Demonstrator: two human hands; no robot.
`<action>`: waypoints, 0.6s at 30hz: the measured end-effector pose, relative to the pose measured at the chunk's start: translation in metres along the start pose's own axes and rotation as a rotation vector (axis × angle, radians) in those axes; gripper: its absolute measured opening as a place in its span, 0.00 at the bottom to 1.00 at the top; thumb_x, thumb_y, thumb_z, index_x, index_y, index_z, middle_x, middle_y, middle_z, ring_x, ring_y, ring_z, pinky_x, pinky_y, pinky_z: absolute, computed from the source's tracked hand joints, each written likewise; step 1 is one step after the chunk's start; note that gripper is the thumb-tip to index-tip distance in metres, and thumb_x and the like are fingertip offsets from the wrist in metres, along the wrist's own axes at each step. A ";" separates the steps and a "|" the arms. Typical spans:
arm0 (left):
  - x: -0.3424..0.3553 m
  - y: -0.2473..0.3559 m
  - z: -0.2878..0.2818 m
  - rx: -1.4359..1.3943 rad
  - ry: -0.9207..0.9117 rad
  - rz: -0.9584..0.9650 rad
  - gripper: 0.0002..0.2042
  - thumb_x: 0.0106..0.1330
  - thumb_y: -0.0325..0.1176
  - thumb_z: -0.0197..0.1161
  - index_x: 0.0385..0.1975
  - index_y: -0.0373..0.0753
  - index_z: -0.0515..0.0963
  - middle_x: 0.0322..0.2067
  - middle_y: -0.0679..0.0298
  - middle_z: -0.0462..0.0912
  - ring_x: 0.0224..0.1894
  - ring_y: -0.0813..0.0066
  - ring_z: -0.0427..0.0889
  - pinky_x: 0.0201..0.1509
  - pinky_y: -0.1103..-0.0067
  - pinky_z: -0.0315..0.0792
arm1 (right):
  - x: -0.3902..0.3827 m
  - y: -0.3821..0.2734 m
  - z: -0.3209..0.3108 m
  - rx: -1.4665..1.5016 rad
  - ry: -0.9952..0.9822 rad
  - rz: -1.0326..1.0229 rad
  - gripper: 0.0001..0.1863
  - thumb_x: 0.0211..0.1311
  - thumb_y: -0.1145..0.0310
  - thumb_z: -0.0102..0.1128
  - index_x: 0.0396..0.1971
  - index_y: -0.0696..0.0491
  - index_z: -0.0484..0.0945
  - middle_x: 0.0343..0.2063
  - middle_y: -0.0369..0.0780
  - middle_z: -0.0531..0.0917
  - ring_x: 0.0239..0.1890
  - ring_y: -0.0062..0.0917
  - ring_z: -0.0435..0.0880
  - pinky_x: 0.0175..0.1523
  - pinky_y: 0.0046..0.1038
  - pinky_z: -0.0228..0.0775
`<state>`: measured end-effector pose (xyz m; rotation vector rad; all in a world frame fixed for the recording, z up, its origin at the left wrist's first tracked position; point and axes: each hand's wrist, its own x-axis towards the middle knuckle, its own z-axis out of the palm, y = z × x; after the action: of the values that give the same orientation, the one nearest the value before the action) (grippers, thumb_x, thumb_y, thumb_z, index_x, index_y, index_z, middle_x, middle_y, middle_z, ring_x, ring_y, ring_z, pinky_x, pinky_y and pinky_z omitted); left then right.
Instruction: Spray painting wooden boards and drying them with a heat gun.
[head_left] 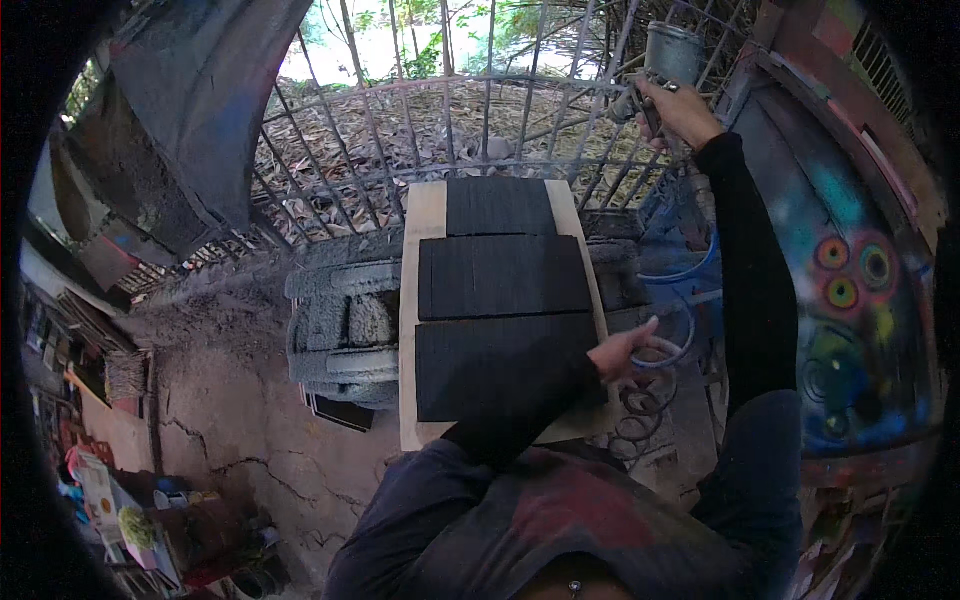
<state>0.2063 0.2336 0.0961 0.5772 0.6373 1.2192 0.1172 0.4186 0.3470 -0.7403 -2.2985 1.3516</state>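
Right hand [680, 108] closed on spray gun [662, 62], metal cup up, raised beyond board's far right corner. Left hand [622, 352] grips coiled hose [668, 345] at right edge. Three rough panels [500, 290] look fully blackened; pale wooden board [425, 215] margins bare. Tyres [345, 330] beneath.

The right arm, in a black sleeve, stretches up and away from the body, nearly straight, with the elbow only slightly bent. The right hand [682, 110] is raised high at the far end of it, fingers curled tight in a closed grip, wrist bent a little inward. The left arm, also in a dark sleeve, crosses in front of the chest toward the right. The left hand [622, 352] sits low, fingers curled in a loose hold, thumb up.
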 end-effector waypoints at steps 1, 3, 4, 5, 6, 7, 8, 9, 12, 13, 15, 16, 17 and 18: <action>-0.010 -0.013 0.002 -0.044 -0.028 -0.157 0.33 0.76 0.55 0.34 0.56 0.27 0.71 0.54 0.49 0.76 0.62 0.56 0.71 0.70 0.61 0.57 | 0.001 0.001 0.006 0.021 0.016 -0.072 0.22 0.67 0.52 0.56 0.38 0.60 0.76 0.24 0.41 0.82 0.21 0.23 0.81 0.22 0.27 0.76; -0.029 -0.025 0.003 -0.138 -0.084 -0.109 0.30 0.76 0.51 0.36 0.55 0.26 0.71 0.55 0.48 0.76 0.61 0.55 0.72 0.69 0.62 0.59 | 0.010 -0.004 0.017 -0.019 -0.004 -0.058 0.23 0.67 0.52 0.56 0.38 0.62 0.76 0.23 0.41 0.81 0.21 0.23 0.81 0.22 0.27 0.75; -0.037 -0.027 0.004 -0.182 -0.127 -0.083 0.29 0.76 0.49 0.37 0.55 0.26 0.71 0.56 0.48 0.75 0.60 0.55 0.73 0.69 0.62 0.60 | 0.013 -0.006 0.022 -0.046 -0.004 -0.042 0.24 0.67 0.51 0.56 0.38 0.62 0.76 0.23 0.41 0.81 0.21 0.23 0.81 0.22 0.27 0.75; -0.043 -0.027 0.005 -0.170 -0.143 -0.074 0.26 0.76 0.45 0.38 0.55 0.26 0.70 0.55 0.48 0.76 0.57 0.56 0.75 0.67 0.65 0.64 | 0.013 -0.006 0.027 -0.021 -0.038 -0.091 0.24 0.67 0.52 0.55 0.37 0.63 0.77 0.21 0.41 0.81 0.21 0.24 0.82 0.22 0.28 0.74; -0.050 -0.026 0.006 -0.136 -0.142 -0.036 0.26 0.76 0.45 0.38 0.55 0.26 0.71 0.55 0.48 0.76 0.57 0.56 0.75 0.67 0.65 0.64 | 0.015 -0.008 0.034 -0.036 -0.032 -0.112 0.24 0.67 0.52 0.55 0.36 0.63 0.77 0.22 0.41 0.82 0.22 0.24 0.82 0.22 0.28 0.75; -0.057 -0.026 0.008 -0.095 -0.138 -0.009 0.26 0.76 0.44 0.37 0.55 0.26 0.71 0.55 0.48 0.76 0.57 0.57 0.75 0.66 0.65 0.64 | 0.017 -0.010 0.040 -0.050 -0.025 -0.134 0.23 0.67 0.52 0.55 0.36 0.63 0.78 0.22 0.41 0.82 0.22 0.24 0.83 0.23 0.29 0.75; -0.064 -0.026 0.009 -0.058 -0.162 0.037 0.25 0.76 0.44 0.37 0.55 0.27 0.71 0.54 0.49 0.76 0.57 0.57 0.75 0.66 0.65 0.64 | 0.019 -0.013 0.046 -0.064 -0.017 -0.155 0.23 0.67 0.53 0.55 0.35 0.63 0.78 0.22 0.41 0.82 0.22 0.24 0.83 0.23 0.29 0.75; -0.070 -0.027 0.009 -0.069 -0.119 0.012 0.25 0.76 0.44 0.37 0.56 0.27 0.71 0.54 0.49 0.77 0.57 0.57 0.76 0.66 0.65 0.64 | 0.020 -0.015 0.052 -0.024 -0.078 -0.156 0.23 0.67 0.53 0.55 0.34 0.63 0.79 0.23 0.42 0.83 0.23 0.25 0.84 0.25 0.29 0.76; -0.085 -0.033 0.010 -0.088 -0.103 0.023 0.25 0.75 0.44 0.37 0.58 0.30 0.70 0.54 0.51 0.77 0.55 0.59 0.77 0.63 0.68 0.66 | 0.024 -0.026 0.070 -0.143 -0.083 -0.155 0.22 0.67 0.54 0.55 0.36 0.62 0.78 0.23 0.41 0.83 0.24 0.23 0.84 0.26 0.28 0.76; -0.089 -0.036 0.009 -0.073 -0.115 0.047 0.25 0.75 0.44 0.36 0.59 0.31 0.69 0.53 0.51 0.78 0.54 0.61 0.78 0.60 0.70 0.67 | 0.023 -0.029 0.077 -0.131 -0.070 -0.195 0.21 0.67 0.55 0.55 0.36 0.62 0.78 0.22 0.40 0.82 0.23 0.22 0.83 0.26 0.28 0.76; -0.094 -0.041 0.009 -0.075 -0.155 0.115 0.26 0.74 0.45 0.36 0.60 0.31 0.68 0.53 0.52 0.78 0.53 0.61 0.79 0.58 0.71 0.68 | 0.019 -0.034 0.085 -0.094 -0.122 -0.203 0.21 0.67 0.56 0.55 0.36 0.62 0.78 0.22 0.40 0.82 0.24 0.22 0.83 0.25 0.28 0.76; -0.097 -0.044 0.009 -0.090 -0.181 0.160 0.26 0.74 0.45 0.36 0.60 0.31 0.67 0.53 0.52 0.78 0.54 0.61 0.78 0.60 0.70 0.68 | 0.017 -0.037 0.090 -0.070 -0.154 -0.219 0.20 0.67 0.56 0.55 0.35 0.63 0.78 0.22 0.40 0.82 0.24 0.22 0.83 0.25 0.28 0.76; -0.099 -0.046 0.009 -0.087 -0.192 0.192 0.27 0.74 0.46 0.36 0.60 0.30 0.67 0.53 0.51 0.78 0.54 0.60 0.77 0.61 0.70 0.68 | 0.016 -0.040 0.096 -0.060 -0.139 -0.253 0.21 0.67 0.57 0.54 0.33 0.63 0.78 0.21 0.41 0.82 0.21 0.23 0.82 0.24 0.28 0.75; -0.102 -0.047 0.008 -0.123 -0.200 0.214 0.28 0.74 0.47 0.36 0.60 0.29 0.67 0.53 0.51 0.78 0.55 0.60 0.77 0.62 0.69 0.67 | 0.016 -0.043 0.101 -0.063 -0.131 -0.236 0.21 0.67 0.57 0.54 0.33 0.63 0.78 0.21 0.41 0.82 0.20 0.23 0.82 0.23 0.28 0.75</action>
<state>0.2215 0.1225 0.0820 0.6661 0.3349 1.3691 0.0378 0.3415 0.3379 -0.3925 -2.4489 1.2576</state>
